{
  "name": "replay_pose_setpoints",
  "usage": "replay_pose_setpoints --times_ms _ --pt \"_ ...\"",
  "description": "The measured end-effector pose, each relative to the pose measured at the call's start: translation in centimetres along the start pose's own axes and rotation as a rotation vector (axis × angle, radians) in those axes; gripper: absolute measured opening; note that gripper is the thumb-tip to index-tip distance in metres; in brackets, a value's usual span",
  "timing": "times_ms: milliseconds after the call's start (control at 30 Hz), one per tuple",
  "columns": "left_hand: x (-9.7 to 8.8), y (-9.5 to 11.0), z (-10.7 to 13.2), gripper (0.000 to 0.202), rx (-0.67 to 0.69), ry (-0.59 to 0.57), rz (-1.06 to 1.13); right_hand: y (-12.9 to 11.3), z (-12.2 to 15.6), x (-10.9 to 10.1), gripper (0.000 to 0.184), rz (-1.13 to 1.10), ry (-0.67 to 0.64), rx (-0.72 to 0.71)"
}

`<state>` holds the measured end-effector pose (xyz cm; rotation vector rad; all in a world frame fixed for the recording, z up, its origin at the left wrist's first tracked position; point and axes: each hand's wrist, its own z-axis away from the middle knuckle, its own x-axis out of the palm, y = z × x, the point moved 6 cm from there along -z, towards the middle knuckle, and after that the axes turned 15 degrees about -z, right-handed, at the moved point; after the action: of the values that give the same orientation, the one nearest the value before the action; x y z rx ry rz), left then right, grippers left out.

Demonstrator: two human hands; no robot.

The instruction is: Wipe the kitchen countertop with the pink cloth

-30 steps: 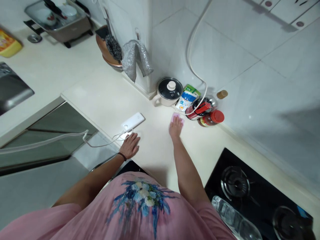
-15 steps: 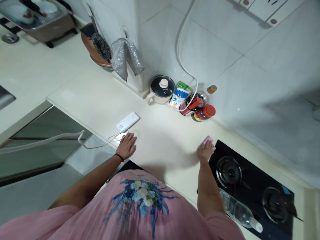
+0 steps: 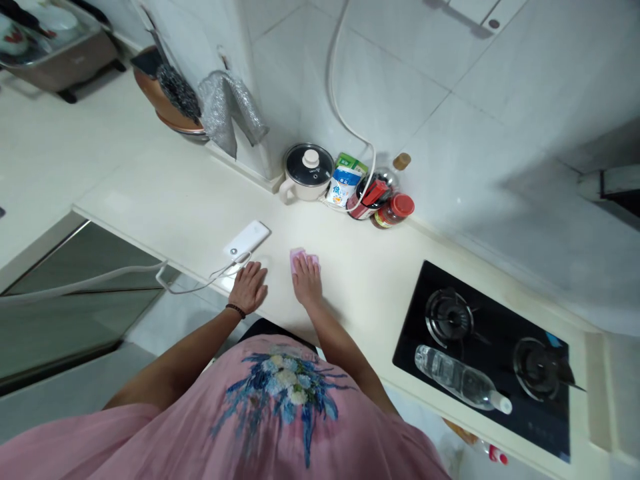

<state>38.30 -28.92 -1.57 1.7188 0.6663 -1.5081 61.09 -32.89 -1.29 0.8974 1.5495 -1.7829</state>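
Observation:
My right hand (image 3: 307, 285) presses a folded pink cloth (image 3: 299, 255) against the pale countertop (image 3: 357, 267), fingers lying over it. To its left, my left hand (image 3: 249, 288) rests on the counter near the front edge, fingers apart and holding nothing. Just beyond that hand lies a white power bank (image 3: 247, 241) with a thin white cable (image 3: 216, 275) trailing from it over the edge. The underside of the cloth is hidden.
Along the wall stand a lidded electric pot (image 3: 307, 175), a blue and white packet (image 3: 343, 185) and a red-lidded jar (image 3: 393, 211). At right is a black gas stove (image 3: 483, 357) with a clear plastic bottle (image 3: 457, 379) lying on it. Silver cloths (image 3: 225, 110) hang at the corner.
My right hand has slid the pink cloth left across the counter, from beside the stove to near my left hand. The left hand stays in place on the counter. The view has shifted right.

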Motion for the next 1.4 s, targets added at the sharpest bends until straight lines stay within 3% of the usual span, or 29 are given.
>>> replay_pose_setpoints --times_ms 33,100,167,300,400,467,533,567,700,767,800,867,933,1067,1167,1267,1333,1400 --pt "-0.1 0.0 0.0 0.060 -0.003 -0.002 -0.001 0.1 0.7 0.1 0.064 0.005 -0.011 -0.010" --pt "-0.2 0.1 0.0 0.061 -0.011 -0.007 0.002 2.8 3.2 -1.3 0.062 0.029 0.032 0.046" --pt "-0.3 0.1 0.0 0.062 -0.012 -0.009 0.011 7.9 7.0 -4.5 0.063 0.059 0.147 0.177" --pt "-0.2 0.0 -0.1 0.061 -0.008 0.002 0.026 18.5 17.1 -12.0 0.069 0.106 0.474 0.457" --pt "0.0 -0.1 -0.1 0.061 -0.002 0.006 0.032 21.5 21.9 -14.2 0.071 0.125 0.576 0.551" --pt "0.1 -0.1 -0.1 0.061 0.002 0.011 0.031 20.5 22.4 -13.3 0.072 0.102 0.613 0.655" --pt "0.1 -0.1 -0.2 0.061 0.003 0.013 0.034 17.1 20.6 -10.6 0.072 0.061 0.601 0.715" --pt "0.1 -0.1 -0.2 0.061 0.002 0.013 0.037 14.5 18.8 -8.7 0.072 0.040 0.544 0.677" --pt "-0.1 0.1 -0.4 0.061 -0.009 -0.003 0.037 2.8 11.6 0.2 0.069 0.016 0.133 0.297" --pt "-0.3 0.2 -0.4 0.062 -0.021 -0.016 0.038 -0.9 10.6 2.8 0.067 0.002 0.000 0.137" --pt "-0.4 0.2 -0.4 0.062 -0.026 -0.023 0.040 -1.6 10.9 3.3 0.066 -0.005 -0.028 0.094" --pt "-0.5 0.3 -0.4 0.064 -0.033 -0.037 0.046 -0.2 12.9 2.6 0.065 -0.003 0.000 0.111" --pt "-0.6 0.3 -0.4 0.065 -0.034 -0.040 0.054 3.8 16.7 0.1 0.065 0.021 0.116 0.232" --pt "-0.7 0.4 -0.4 0.064 -0.025 -0.022 0.077 13.2 27.4 -6.4 0.068 0.112 0.428 0.540" --pt "-0.8 0.4 -0.4 0.064 -0.025 -0.017 0.094 16.3 32.3 -8.3 0.071 0.116 0.528 0.628" --pt "-0.9 0.5 -0.4 0.064 -0.028 -0.017 0.107 14.9 31.9 -7.0 0.072 0.095 0.609 0.718" --pt "-1.0 0.6 -0.4 0.064 -0.023 -0.019 0.108 11.4 28.6 -4.5 0.072 0.092 0.564 0.730" --pt "-1.0 0.7 -0.4 0.064 -0.013 -0.022 0.104 6.6 23.6 -1.1 0.070 0.093 0.385 0.635"
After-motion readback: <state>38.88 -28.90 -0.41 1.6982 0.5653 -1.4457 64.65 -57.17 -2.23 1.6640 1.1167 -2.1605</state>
